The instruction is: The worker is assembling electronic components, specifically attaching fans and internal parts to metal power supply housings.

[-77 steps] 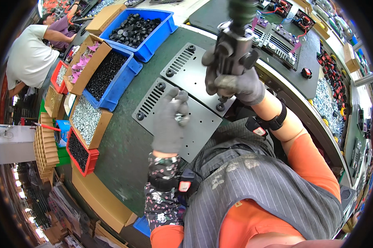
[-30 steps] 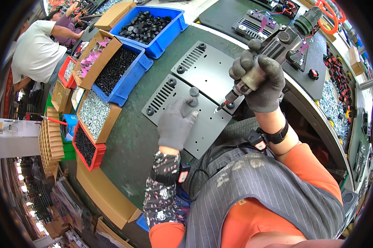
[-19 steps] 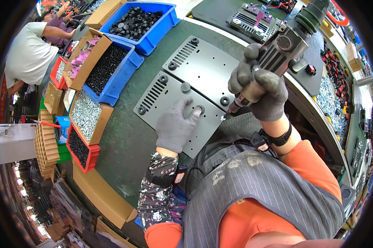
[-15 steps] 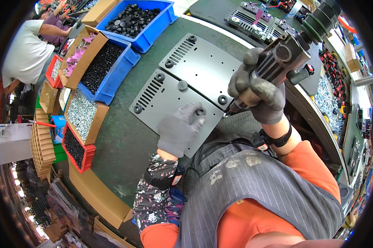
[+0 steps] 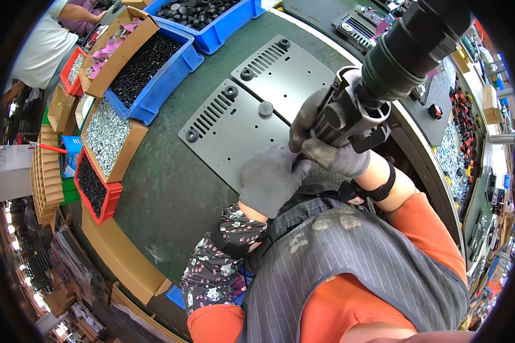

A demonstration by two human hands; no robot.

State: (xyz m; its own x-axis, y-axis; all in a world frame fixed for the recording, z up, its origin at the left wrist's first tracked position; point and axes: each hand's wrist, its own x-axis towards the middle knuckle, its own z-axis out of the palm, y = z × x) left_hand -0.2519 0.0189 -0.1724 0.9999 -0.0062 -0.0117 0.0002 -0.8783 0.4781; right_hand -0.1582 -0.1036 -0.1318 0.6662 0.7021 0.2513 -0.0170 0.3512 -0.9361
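Driver (image 5: 349,106) gripped over a thin plate (image 5: 240,134), with both gloves close together

The driver stands roughly upright above the plate's right-hand part, its thick upper end toward the head. The right hand (image 5: 329,155) is wrapped around its lower body; the tip is hidden behind the gloves. The left hand (image 5: 269,177) lies over the plate's near edge, fingertips curled toward the driver. Whether it pinches something, or touches the other glove, cannot be told.

The plate lies flat on the green bench (image 5: 171,194), just beside a matching second plate (image 5: 294,71), with a narrow seam between them. It looks like stiff sheet metal: probably light enough to slide when pushed, unlikely to bend under a fingertip. The smooth face may slip under fabric gloves, so a flat palm near the edge seems the better hold, away from slots and holes.

Two dark round feet (image 5: 230,92) sit at the slotted end. A plain round cap (image 5: 265,108) lies near the seam; it looks rubbery, small and easy to roll, best pinched by its sides.

The driver, by its bulk, is likely the heavy piece and top-heavy when upright. A full wrap low on the body, as here, should steady the tip, though the wrist must check any tilt.
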